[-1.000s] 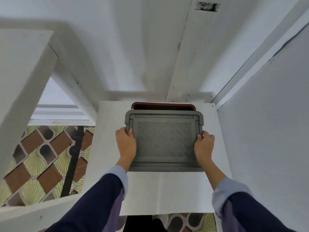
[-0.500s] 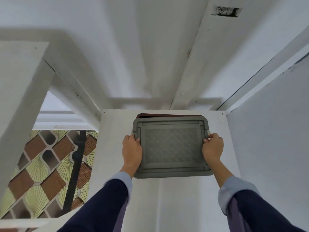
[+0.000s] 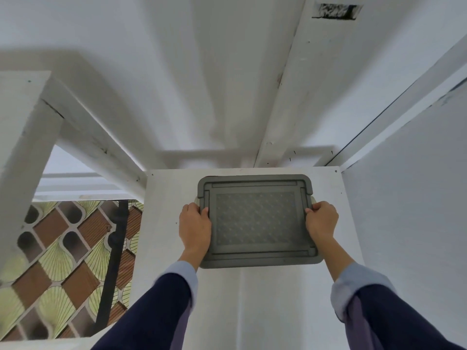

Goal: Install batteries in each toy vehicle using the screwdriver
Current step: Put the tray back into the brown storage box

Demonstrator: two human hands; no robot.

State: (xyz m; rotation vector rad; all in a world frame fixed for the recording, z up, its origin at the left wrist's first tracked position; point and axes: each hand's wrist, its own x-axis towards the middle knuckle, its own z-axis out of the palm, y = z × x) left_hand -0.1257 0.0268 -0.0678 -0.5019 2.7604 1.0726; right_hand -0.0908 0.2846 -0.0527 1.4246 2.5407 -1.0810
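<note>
A grey plastic box with a patterned lid [image 3: 256,219] sits on a white table [image 3: 166,223], near its far edge. My left hand [image 3: 194,229] grips the box's left side and my right hand [image 3: 321,222] grips its right side, thumbs over the lid rim. The lid is on, so whatever is inside stays hidden. No toy vehicle, battery or screwdriver shows anywhere in view.
A white wall panel [image 3: 414,223] stands close on the right of the table. White beams [image 3: 25,152] rise at the left and behind. Patterned brown and green floor tiles [image 3: 63,261] and a black post [image 3: 113,261] lie left of the table.
The box has slid away from me toward the table's far edge, both hands still on its sides. The brown object that showed behind it is now covered.
</note>
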